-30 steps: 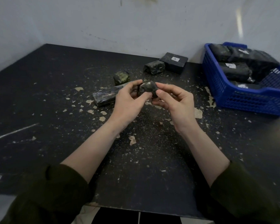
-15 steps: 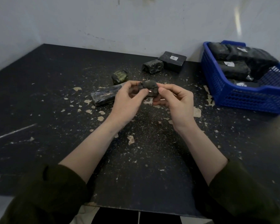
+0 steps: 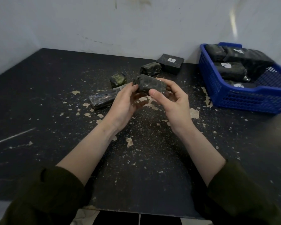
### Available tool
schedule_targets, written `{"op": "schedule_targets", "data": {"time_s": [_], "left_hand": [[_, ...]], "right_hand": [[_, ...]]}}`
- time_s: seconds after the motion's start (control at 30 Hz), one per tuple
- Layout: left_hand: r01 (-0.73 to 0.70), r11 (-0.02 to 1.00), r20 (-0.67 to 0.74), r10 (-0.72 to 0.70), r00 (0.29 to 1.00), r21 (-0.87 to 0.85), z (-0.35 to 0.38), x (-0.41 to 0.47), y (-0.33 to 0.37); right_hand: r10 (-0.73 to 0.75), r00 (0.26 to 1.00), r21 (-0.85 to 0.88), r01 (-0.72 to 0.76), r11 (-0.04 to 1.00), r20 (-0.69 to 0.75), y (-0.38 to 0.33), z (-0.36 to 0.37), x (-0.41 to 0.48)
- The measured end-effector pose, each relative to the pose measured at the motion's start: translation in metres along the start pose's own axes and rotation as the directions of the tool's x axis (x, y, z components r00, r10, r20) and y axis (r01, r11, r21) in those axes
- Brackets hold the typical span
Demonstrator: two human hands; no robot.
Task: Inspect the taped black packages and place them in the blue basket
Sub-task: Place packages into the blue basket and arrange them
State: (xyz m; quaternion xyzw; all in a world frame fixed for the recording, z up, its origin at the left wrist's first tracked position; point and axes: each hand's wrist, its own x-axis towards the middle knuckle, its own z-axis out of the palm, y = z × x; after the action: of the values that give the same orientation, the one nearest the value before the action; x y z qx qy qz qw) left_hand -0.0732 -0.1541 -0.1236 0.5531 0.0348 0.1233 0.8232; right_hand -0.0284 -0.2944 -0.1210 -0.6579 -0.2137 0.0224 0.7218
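I hold a small taped black package (image 3: 150, 85) above the middle of the table, its long side facing me. My left hand (image 3: 126, 103) grips its left end and my right hand (image 3: 170, 101) grips its right end, thumb on the front. On the table behind lie a long flat package (image 3: 102, 99), a small greenish one (image 3: 118, 79), a block-shaped one (image 3: 150, 68) and a flat black box with a white "A" label (image 3: 170, 63). The blue basket (image 3: 243, 99) stands at the right with several black packages inside.
The black table top (image 3: 55, 127) is scuffed and strewn with pale flakes. A white wall (image 3: 104, 26) runs behind and along the left. The table's front edge lies close to my sleeves.
The package has turned in my hands from end-on to showing its long side. My hands have shifted slightly apart along it.
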Motion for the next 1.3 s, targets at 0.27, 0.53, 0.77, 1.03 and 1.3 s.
{"op": "schedule_targets", "data": {"time_s": [0.27, 0.53, 0.77, 1.03, 1.3], "left_hand": [[-0.01, 0.971, -0.09, 0.032, 0.995, 0.238, -0.005, 0.003, -0.007], [-0.06, 0.959, -0.055, 0.079, 0.995, 0.278, -0.001, 0.001, -0.01], [0.018, 0.965, -0.13, 0.017, 0.991, 0.262, -0.003, 0.004, -0.01], [0.054, 0.968, -0.152, -0.017, 0.988, 0.245, -0.005, 0.005, -0.016], [0.009, 0.978, -0.098, 0.012, 0.995, 0.21, -0.001, 0.005, -0.015]], "right_hand": [[0.133, 0.988, -0.004, -0.133, 0.991, -0.082, 0.001, -0.002, 0.004], [0.277, 0.958, -0.064, -0.281, 0.958, -0.07, 0.0, -0.01, 0.008], [0.185, 0.982, -0.058, -0.183, 0.981, 0.025, 0.003, -0.007, 0.008], [0.132, 0.99, -0.167, -0.123, 0.978, 0.046, 0.007, -0.007, 0.007], [0.092, 0.987, -0.282, -0.051, 0.958, 0.132, -0.003, -0.021, 0.004]]}}
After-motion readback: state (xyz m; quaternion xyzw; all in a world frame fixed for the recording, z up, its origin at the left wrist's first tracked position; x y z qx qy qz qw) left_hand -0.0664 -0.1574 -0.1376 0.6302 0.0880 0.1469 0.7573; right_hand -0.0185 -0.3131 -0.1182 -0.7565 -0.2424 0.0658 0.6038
